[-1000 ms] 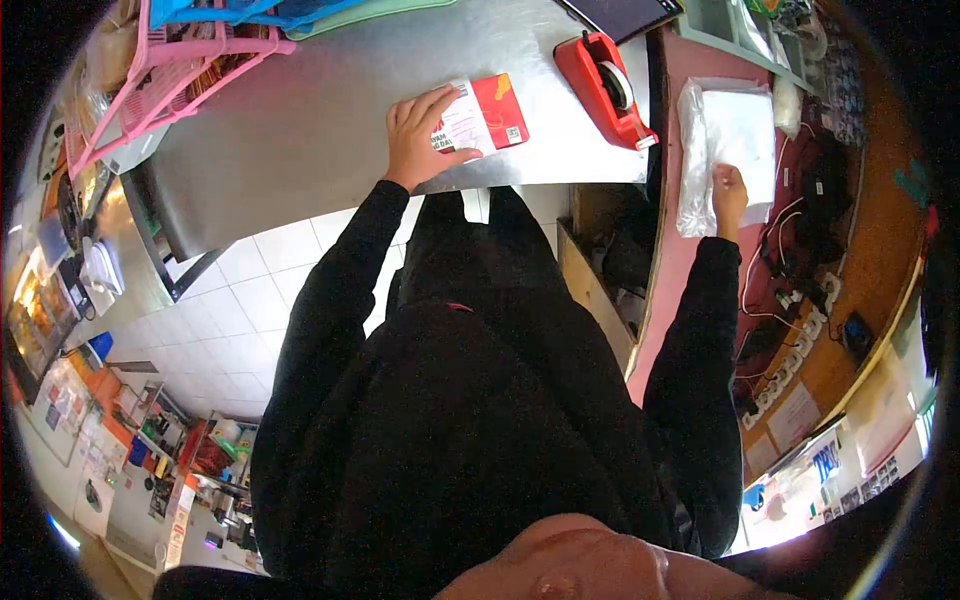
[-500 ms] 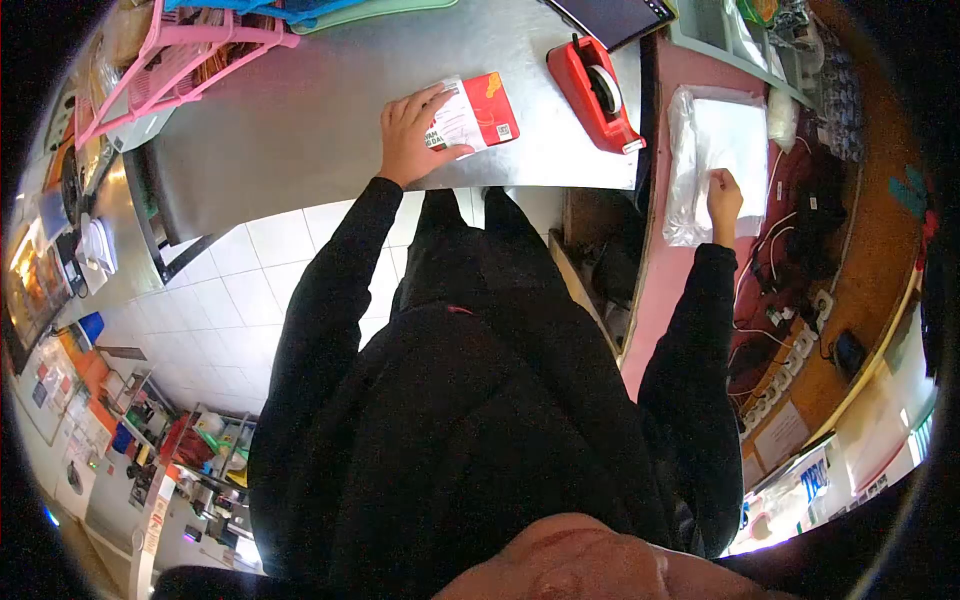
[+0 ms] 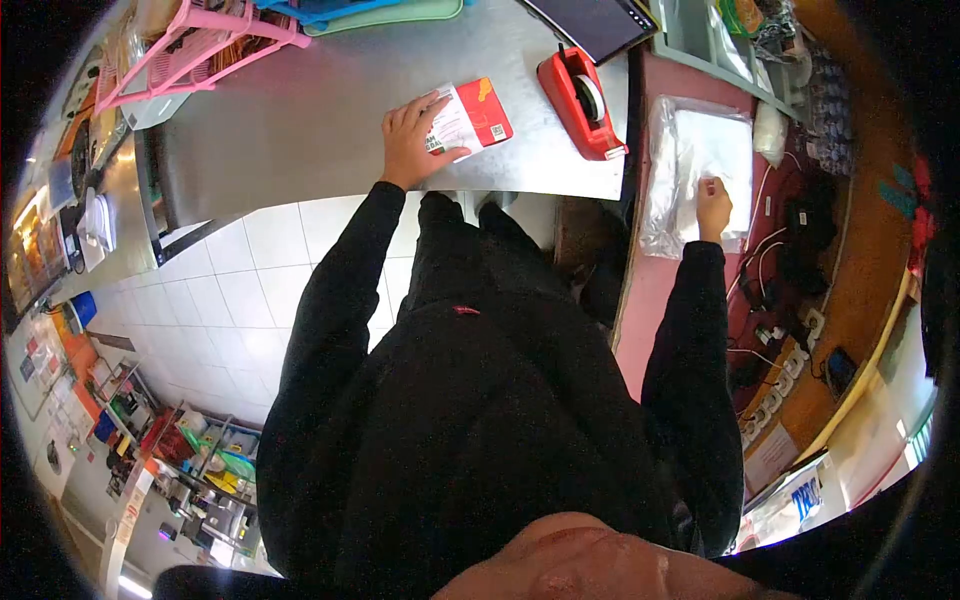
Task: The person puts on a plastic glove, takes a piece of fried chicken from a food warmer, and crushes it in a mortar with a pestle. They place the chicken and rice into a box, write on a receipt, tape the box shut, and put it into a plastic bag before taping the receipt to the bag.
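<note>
Left of tape dispenser [image 3: 562,96]: red-and-white box [image 3: 487,115] was touched by spread left hand [image 3: 408,148]. Right of it: plastic sheets [image 3: 702,145], none lifted clear, were touched by right hand [image 3: 714,209], grip unclear.

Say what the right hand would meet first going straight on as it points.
Probably the pale plastic sheeting, just ahead of the right hand; whether they already touch is unclear.

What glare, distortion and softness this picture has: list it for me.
Head view: fisheye distortion bows the metal counter's front edge, with black corners around the round image; head view: pale glare on the counter, highlights on the clear plastic bags; head view: bright floor tiles, black sleeves losing detail; head view: red-and-white box's fine print illegible.
</note>
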The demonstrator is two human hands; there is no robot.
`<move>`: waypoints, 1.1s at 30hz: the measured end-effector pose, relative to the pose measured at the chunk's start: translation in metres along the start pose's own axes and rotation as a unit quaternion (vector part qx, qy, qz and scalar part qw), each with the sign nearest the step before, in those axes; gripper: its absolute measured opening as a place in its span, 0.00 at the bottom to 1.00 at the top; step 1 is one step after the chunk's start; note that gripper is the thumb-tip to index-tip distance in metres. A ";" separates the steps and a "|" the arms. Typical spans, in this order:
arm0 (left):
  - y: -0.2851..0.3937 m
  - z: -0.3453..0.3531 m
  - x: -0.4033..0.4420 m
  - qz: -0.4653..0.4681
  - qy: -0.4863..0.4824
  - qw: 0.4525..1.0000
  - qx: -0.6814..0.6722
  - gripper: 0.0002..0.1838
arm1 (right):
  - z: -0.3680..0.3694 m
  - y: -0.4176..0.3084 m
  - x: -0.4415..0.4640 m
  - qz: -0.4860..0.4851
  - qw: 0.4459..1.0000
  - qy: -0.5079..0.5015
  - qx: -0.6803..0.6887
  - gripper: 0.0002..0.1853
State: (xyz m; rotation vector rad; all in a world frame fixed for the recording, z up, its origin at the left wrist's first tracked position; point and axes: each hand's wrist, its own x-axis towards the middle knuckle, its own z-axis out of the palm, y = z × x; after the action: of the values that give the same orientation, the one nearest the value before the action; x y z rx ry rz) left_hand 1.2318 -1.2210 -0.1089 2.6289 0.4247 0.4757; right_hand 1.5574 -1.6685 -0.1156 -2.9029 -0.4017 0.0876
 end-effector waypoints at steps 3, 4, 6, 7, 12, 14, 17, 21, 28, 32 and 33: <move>0.004 0.001 -0.003 -0.015 0.007 1.000 -0.003 0.43 | 0.002 0.001 0.000 -0.003 1.000 0.002 0.017 0.14; 0.005 0.001 -0.004 -0.018 0.007 1.000 0.008 0.43 | -0.001 -0.001 0.000 -0.005 1.000 0.007 0.020 0.14; 0.006 0.001 -0.004 -0.018 0.010 1.000 0.022 0.43 | -0.002 -0.003 -0.005 0.028 0.999 0.006 0.023 0.15; 0.006 0.000 -0.003 -0.025 0.000 0.999 0.020 0.42 | -0.002 -0.005 -0.006 0.038 0.999 0.014 0.019 0.16; 0.005 0.001 -0.002 -0.030 -0.015 0.999 0.025 0.42 | 0.004 -0.008 -0.003 0.043 0.999 0.009 0.032 0.14; 0.004 0.002 -0.002 -0.016 -0.008 1.000 0.021 0.42 | 0.005 -0.007 -0.005 0.043 0.998 0.008 0.045 0.13; 0.005 0.002 -0.002 -0.016 0.001 1.000 0.013 0.42 | 0.012 -0.003 -0.007 0.043 0.998 0.024 0.031 0.12; 0.005 0.001 -0.001 -0.018 -0.005 1.000 0.019 0.41 | 0.001 0.012 -0.010 0.036 0.961 0.067 0.267 0.12; 0.008 -0.009 0.000 -0.023 -0.010 1.000 -0.019 0.41 | -0.096 -0.022 -0.036 0.062 0.781 0.185 0.594 0.11; -0.002 -0.002 0.008 -0.028 -0.005 0.998 -0.058 0.35 | -0.192 -0.117 -0.081 0.170 0.675 0.254 0.672 0.14; -0.004 -0.001 0.011 -0.038 -0.020 0.998 -0.053 0.33 | -0.196 -0.105 -0.087 0.169 0.693 0.247 0.656 0.19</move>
State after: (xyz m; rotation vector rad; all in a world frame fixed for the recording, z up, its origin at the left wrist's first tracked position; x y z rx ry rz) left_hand 1.2407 -1.2136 -0.1069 2.5073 0.4710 0.4078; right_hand 1.4629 -1.6327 0.1012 -1.4100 0.2556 -0.2534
